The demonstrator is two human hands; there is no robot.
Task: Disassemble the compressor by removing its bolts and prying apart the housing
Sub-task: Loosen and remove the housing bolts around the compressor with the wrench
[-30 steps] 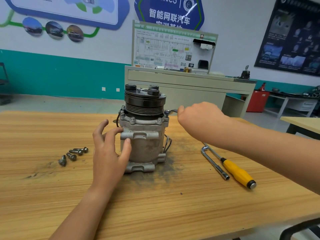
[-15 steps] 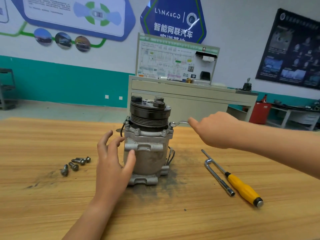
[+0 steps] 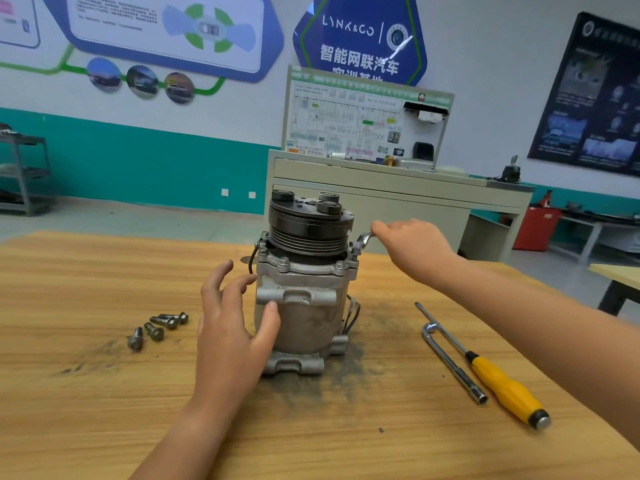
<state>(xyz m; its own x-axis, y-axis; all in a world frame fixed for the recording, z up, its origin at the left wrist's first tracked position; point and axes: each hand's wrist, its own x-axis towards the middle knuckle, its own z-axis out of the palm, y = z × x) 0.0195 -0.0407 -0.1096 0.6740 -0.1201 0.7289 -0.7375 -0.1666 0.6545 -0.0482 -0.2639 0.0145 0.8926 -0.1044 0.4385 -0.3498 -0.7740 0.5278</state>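
Grey compressor (image 3: 304, 306) stands between splayed left fingers (image 3: 239, 284) and right fingers (image 3: 382, 230) pinching a wrench (image 3: 363, 238).

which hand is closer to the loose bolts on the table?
Left. The left hand touches the compressor's left side, just right of the loose bolts. The right hand holds a wrench at the compressor's upper right, on the far side from them.

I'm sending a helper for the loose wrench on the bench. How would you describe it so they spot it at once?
On the wooden table, look right of the grey metal compressor, where two tools lie side by side. The wrench is the bare steel L-shaped rod nearer the compressor; unlike the yellow-handled screwdriver beside it, it has a bent end and a socket tip.
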